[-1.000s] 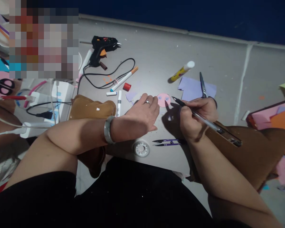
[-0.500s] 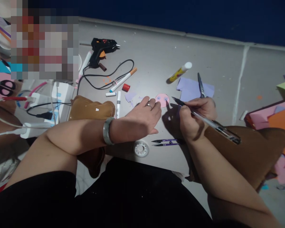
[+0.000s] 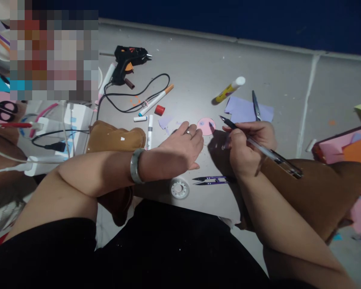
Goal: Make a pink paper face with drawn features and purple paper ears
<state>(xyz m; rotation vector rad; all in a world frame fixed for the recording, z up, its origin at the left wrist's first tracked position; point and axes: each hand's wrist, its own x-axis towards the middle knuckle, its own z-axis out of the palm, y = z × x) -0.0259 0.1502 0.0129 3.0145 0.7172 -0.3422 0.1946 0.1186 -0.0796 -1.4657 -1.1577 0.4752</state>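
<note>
A round pink paper piece with small bluish marks lies flat on the table. My left hand, a ring on one finger, rests with extended fingers at its left edge. Held in my right hand is a clear-barrelled black pen, its tip hovering to the right of the pink piece. Beyond that hand lie purple paper and scissors, partly hidden by it. Purple thread snips and a white round spool-like disc lie nearer my body.
At the back left is a black glue gun with a looping cord. A glue stick lies farther back. Markers and a red cap are left of centre. Brown cushions flank my arms. Power strips stand at left.
The pen tip and my right hand have shifted slightly right and away from the pink piece. My left hand stays nearly in place.
</note>
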